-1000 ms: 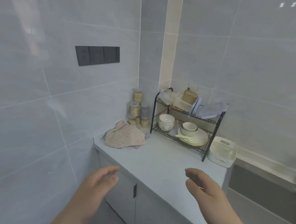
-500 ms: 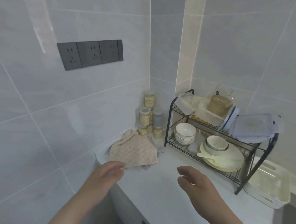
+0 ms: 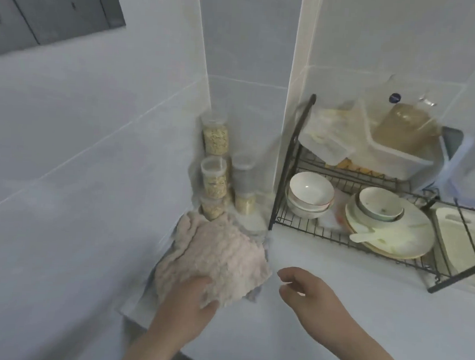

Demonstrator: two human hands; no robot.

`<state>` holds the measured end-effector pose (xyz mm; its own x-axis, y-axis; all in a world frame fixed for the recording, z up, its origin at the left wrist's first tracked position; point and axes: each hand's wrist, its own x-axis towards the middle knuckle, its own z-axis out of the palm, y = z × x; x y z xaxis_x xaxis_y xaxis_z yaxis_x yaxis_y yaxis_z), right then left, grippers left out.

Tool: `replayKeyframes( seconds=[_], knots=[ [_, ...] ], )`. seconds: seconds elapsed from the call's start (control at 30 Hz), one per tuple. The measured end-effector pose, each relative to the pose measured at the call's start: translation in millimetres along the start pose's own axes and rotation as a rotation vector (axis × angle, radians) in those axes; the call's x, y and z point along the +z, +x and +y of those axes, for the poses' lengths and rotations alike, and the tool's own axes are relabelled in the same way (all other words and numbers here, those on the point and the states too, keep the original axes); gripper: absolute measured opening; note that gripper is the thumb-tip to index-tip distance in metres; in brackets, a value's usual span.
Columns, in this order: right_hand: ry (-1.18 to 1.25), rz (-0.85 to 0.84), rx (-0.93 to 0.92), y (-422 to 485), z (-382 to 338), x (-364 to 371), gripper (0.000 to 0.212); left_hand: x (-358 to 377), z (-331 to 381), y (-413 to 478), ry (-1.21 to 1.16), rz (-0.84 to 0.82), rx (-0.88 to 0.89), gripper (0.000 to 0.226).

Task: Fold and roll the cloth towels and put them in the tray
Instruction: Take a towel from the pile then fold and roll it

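Observation:
A crumpled pink cloth towel [image 3: 217, 254] lies in the left corner of the grey countertop [image 3: 322, 270], on top of a grey-blue cloth whose edge [image 3: 255, 295] peeks out beneath. My left hand [image 3: 187, 300] grips the pink towel's near edge, thumb on top. My right hand [image 3: 307, 293] hovers just right of the towel, fingers loosely curled, holding nothing. The white tray [image 3: 452, 231] shows partly behind the rack's right end.
A black wire dish rack [image 3: 339, 234] holds white bowls [image 3: 309, 194], plates [image 3: 393, 230] and plastic boxes. Several jars of grain [image 3: 215, 161] stand stacked in the wall corner behind the towel. Tiled walls close in on the left and back.
The view has moved closer to the corner. My left hand reached forward and took hold of the pink towel's near edge. My right hand came nearer to the towel.

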<state>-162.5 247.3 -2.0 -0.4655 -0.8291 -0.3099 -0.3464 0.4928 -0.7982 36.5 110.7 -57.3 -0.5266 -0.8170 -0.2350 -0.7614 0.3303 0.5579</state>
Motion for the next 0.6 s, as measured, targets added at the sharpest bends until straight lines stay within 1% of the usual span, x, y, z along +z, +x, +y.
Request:
replayKeyframes(
  seconds=[0.07,0.13,0.2,0.3,0.37,0.43,0.5,0.57,0.6],
  knots=[
    [-0.072,-0.003,0.008,23.5,0.9,21.4,0.027,13.4,-15.3,20.5,0.189,-0.054,0.109,0.062],
    [-0.161,0.003,-0.015,44.4,5.8,38.8,0.033,25.8,-31.4,31.1,0.293,-0.103,0.188,0.067],
    [-0.275,0.0,-0.069,63.0,15.8,52.5,0.04,38.3,-49.8,38.3,0.247,-0.061,0.29,0.059],
    [-0.46,-0.029,-0.215,82.4,39.7,69.3,0.054,50.0,-75.4,48.6,0.09,0.113,0.483,0.033],
    [-0.495,-0.043,-0.365,93.7,59.3,79.0,0.049,51.5,-85.5,56.7,0.03,0.181,0.574,0.022],
    [-0.47,-0.018,-0.482,102.8,77.9,86.8,0.037,49.9,-88.9,61.6,0.039,0.195,0.632,0.025],
    [-0.392,-0.003,-0.548,113.0,86.4,87.2,0.025,43.2,-88.6,64.8,-0.011,0.17,0.587,0.028],
    [-0.376,0.021,-0.626,121.3,90.2,84.3,0.017,35.5,-88.2,66.0,-0.091,0.196,0.455,0.027],
    [-0.376,0.051,-0.66,123.8,92.7,83.7,0.018,32.0,-87.8,65.4,-0.127,0.18,0.378,0.02]
  ],
)
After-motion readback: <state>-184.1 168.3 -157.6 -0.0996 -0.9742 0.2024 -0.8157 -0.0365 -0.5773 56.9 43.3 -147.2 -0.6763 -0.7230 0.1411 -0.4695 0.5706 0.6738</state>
